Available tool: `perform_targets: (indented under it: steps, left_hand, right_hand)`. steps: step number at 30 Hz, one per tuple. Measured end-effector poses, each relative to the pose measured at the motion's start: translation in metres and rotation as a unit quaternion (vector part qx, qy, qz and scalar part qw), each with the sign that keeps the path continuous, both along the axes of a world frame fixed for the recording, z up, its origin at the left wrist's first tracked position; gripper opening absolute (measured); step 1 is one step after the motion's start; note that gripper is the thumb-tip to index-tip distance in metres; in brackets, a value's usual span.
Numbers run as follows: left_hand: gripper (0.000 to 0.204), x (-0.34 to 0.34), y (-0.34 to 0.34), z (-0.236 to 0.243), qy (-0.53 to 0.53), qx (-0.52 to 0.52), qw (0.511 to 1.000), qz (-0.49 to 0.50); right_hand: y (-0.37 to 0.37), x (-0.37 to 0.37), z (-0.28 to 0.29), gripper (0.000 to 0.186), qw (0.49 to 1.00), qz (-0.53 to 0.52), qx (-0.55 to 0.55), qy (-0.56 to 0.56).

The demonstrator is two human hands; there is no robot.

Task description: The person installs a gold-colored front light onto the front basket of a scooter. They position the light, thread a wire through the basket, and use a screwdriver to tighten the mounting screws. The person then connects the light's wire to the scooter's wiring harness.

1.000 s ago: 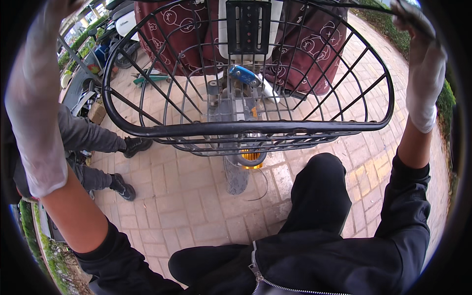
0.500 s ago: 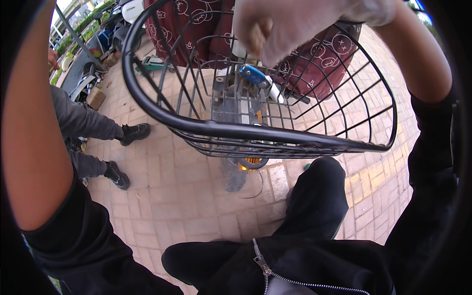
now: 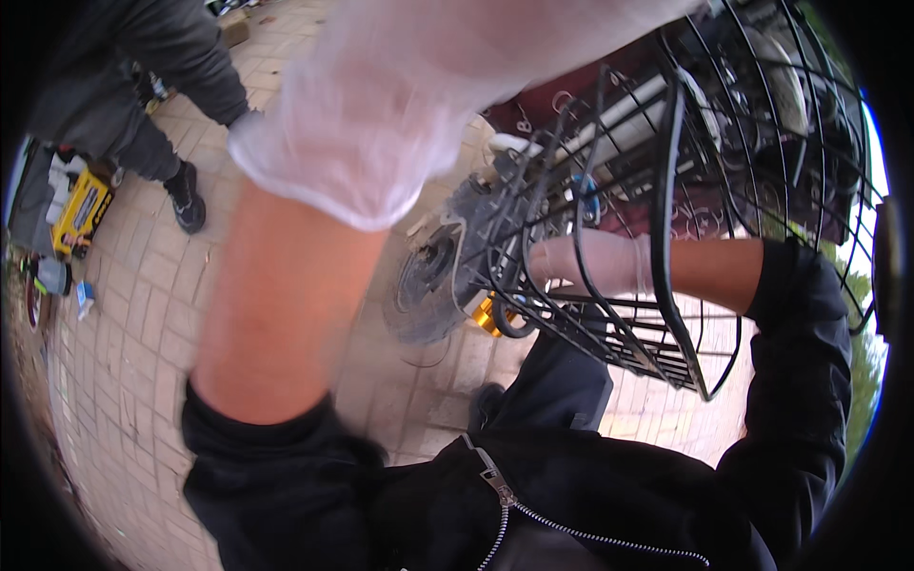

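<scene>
My left hand (image 3: pixel 447 57), in a translucent white glove, is blurred and reaches up across the view to the top edge, its fingers out of sight. The black wire basket (image 3: pixel 672 152) now sits tilted at the right. My gloved right hand (image 3: pixel 571 262) is low among its wires, fingers curled, what they hold hidden. Below the basket are a grey front wheel and fender (image 3: pixel 424 285) and a gold ribbed cylinder (image 3: pixel 490 314). A blue and white part (image 3: pixel 585 195) shows through the wires, with maroon patterned fabric (image 3: pixel 619 219) behind.
A co-worker's legs (image 3: pixel 143 143) in dark grey trousers stand on the brick paving (image 3: pixel 143 333) at the upper left. A yellow box (image 3: pixel 84 209) and small items lie at the left edge. My own bent knee (image 3: pixel 562 381) is below the basket.
The view has swung, so the basket now appears right and rotated. My right hand has moved from the top down into the wires. My left arm has moved inward across the view.
</scene>
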State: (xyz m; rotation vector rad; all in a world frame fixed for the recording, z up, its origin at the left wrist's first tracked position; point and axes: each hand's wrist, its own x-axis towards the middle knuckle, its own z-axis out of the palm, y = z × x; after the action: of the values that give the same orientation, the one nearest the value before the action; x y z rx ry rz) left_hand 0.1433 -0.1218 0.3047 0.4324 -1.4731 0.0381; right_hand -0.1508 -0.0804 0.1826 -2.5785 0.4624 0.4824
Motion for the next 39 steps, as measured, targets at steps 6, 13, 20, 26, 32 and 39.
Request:
perform_targets:
  steps: [6,13,20,26,32,39]
  left_hand:
    - [0.024,-0.045,0.097,-0.166,0.442,0.339,0.811,-0.18]
    - [0.034,-0.074,0.147,-0.273,0.121,0.694,0.608,-0.365]
    - [0.061,-0.107,0.147,-0.299,0.148,0.528,0.701,-0.456]
    - [0.061,-0.117,0.146,-0.295,0.031,0.541,0.742,-0.395]
    - [0.052,-0.124,0.149,-0.292,0.106,0.528,0.81,-0.233]
    - [0.047,-0.117,0.149,-0.287,0.049,0.624,0.723,-0.293]
  right_hand:
    - [-0.008,-0.017,-0.002,0.034,0.999,-0.02,-0.028,0.002]
    - [-0.017,-0.015,-0.005,0.044,0.994,0.081,-0.058,0.034]
    - [-0.004,-0.01,-0.002,0.04,0.998,0.03,-0.055,0.026]
    - [0.006,-0.01,-0.012,0.054,0.972,0.152,-0.172,-0.046]
    - [0.008,-0.011,-0.014,0.048,0.966,0.174,-0.181,-0.067]
    - [0.008,-0.012,-0.015,0.046,0.988,0.098,-0.088,-0.075]
